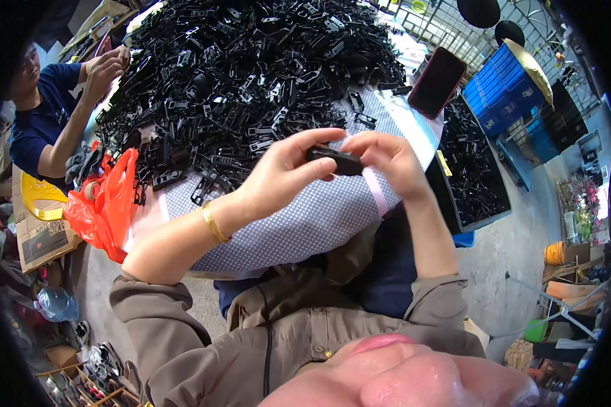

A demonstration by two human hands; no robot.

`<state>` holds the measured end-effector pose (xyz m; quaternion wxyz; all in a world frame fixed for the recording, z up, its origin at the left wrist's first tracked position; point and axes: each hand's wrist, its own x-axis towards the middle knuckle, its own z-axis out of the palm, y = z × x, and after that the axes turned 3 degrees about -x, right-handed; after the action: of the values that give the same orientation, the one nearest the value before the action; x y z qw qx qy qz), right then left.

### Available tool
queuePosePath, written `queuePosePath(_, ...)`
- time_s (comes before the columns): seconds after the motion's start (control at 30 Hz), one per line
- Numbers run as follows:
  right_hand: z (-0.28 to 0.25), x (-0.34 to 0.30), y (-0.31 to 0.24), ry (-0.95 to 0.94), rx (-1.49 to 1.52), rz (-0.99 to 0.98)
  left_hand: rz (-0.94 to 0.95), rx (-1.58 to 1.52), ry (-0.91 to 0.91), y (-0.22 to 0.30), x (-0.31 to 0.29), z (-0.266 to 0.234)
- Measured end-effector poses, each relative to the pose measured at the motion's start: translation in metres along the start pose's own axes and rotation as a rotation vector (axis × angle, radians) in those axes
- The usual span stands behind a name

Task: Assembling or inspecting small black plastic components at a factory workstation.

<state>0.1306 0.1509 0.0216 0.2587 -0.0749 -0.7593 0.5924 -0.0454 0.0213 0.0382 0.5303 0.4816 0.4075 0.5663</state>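
Both hands on one small black plastic piece, held just above the counter's near edge.

The left hand (285,169) pinches the black piece (336,161) by its left end, thumb on top and fingers under; the right hand (387,159) closes on the other end, so each grip is clamped on the same piece, probably to steady it while the ends are pressed. It is raised clear of the dotted cloth (305,224) covering the counter, with the big heap of black parts (251,74) within reach behind. A tray of parts (475,176) stands to the right and a phone (436,81) leans beyond it. The piece's far end is hidden under the right fingers; its exact shape is hard to make out. A co-worker's hands (105,68) work at the heap's far left.
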Motion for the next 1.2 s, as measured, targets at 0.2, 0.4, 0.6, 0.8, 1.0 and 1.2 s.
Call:
queuePosePath(0.2,-0.099,0.049,0.047,0.496,-1.493,-0.135,0.295,0.649,-0.606,-0.012,-0.018,0.033)
queuePosePath(0.4,-0.119,0.090,0.061,0.214,-1.867,0.456,0.655,0.982,-0.902,-0.041,-0.023,0.030)
queuePosePath(0.6,-0.078,0.087,0.031,0.144,-1.550,0.182,0.662,0.899,-0.782,-0.041,-0.016,0.021)
queuePosePath(0.8,-0.041,0.050,0.013,0.311,-1.241,0.073,0.585,0.951,-0.082,-0.013,0.007,-0.010)
queuePosePath(1.0,-0.056,0.013,0.040,0.541,-1.294,0.031,0.445,1.315,0.259,0.010,0.054,-0.066)
queuePosePath(1.2,-0.040,0.015,0.036,0.498,-1.260,-0.292,0.075,1.738,0.152,0.025,0.132,-0.142)
